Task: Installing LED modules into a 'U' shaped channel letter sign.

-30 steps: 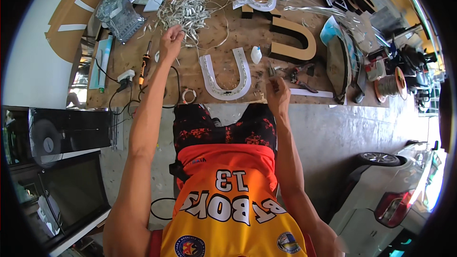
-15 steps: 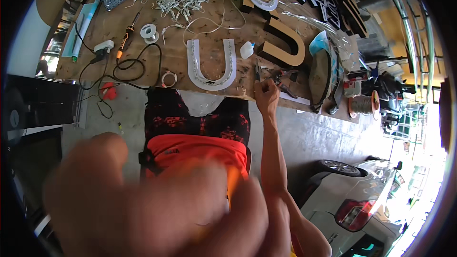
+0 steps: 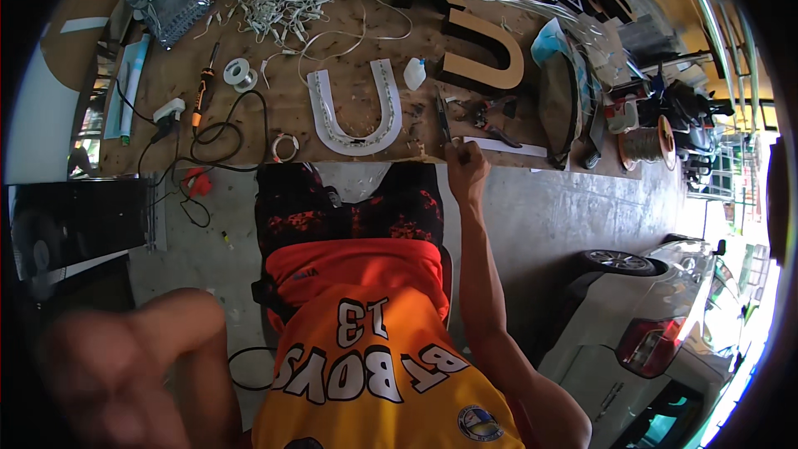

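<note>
My right hand (image 3: 470, 168) is closed at the front edge of the wooden workbench (image 3: 249, 129). Its fingers pinch the near end of a slim, dark, pointed tool (image 3: 443, 119) lying on the bench; the exact kind is unclear. Beside it are pliers (image 3: 492, 116) with dark and red handles. A white U-shaped letter panel (image 3: 356, 140) with a row of small lights lies left of this hand. Close to the camera at lower left, my left hand (image 3: 108, 374) is raised and badly blurred, so its fingers cannot be read.
On the bench lie a soldering iron (image 3: 202, 96), a solder spool (image 3: 240, 75), a pile of small light modules (image 3: 287, 4), a white bottle (image 3: 415, 74) and a gold-faced U letter (image 3: 482, 75). A black cord (image 3: 223, 129) hangs over the edge. A car (image 3: 640, 333) stands at right.
My left hand has swung from the lower middle out to the lower left, uncovering my shirt. My right hand stays at the slim tool. The whole view has shifted slightly.
</note>
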A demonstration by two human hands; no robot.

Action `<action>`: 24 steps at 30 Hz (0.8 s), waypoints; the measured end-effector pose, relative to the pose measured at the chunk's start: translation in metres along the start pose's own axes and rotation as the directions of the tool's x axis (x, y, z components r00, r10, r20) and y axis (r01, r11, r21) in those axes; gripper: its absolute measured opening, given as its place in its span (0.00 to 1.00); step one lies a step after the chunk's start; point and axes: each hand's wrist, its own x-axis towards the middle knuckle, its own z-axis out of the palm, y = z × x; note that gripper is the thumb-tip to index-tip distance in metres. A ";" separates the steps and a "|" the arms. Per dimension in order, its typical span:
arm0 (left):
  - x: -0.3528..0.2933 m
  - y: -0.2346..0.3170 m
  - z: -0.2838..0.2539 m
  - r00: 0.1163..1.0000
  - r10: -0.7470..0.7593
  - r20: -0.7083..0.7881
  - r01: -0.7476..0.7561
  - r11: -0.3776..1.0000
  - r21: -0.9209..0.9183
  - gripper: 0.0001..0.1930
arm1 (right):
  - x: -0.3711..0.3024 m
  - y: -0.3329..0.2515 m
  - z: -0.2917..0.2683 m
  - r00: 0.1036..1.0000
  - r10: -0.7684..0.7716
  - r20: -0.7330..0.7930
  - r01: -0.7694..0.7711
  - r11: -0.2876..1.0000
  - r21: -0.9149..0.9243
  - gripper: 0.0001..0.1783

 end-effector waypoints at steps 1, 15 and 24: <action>-0.007 -0.013 0.003 0.994 -0.105 0.005 0.105 0.994 -0.008 0.05 | -0.002 0.004 0.000 1.000 0.007 -0.029 -0.007 1.000 0.010 0.15; -0.113 -0.118 0.076 0.745 -0.655 0.130 0.666 0.740 -0.089 0.08 | 0.002 -0.016 -0.008 0.996 -0.003 -0.094 0.009 0.998 0.066 0.19; -0.227 -0.113 0.090 0.148 -0.798 0.584 0.613 0.538 0.579 0.21 | -0.047 -0.013 0.010 0.996 0.013 0.094 -0.016 0.999 0.030 0.17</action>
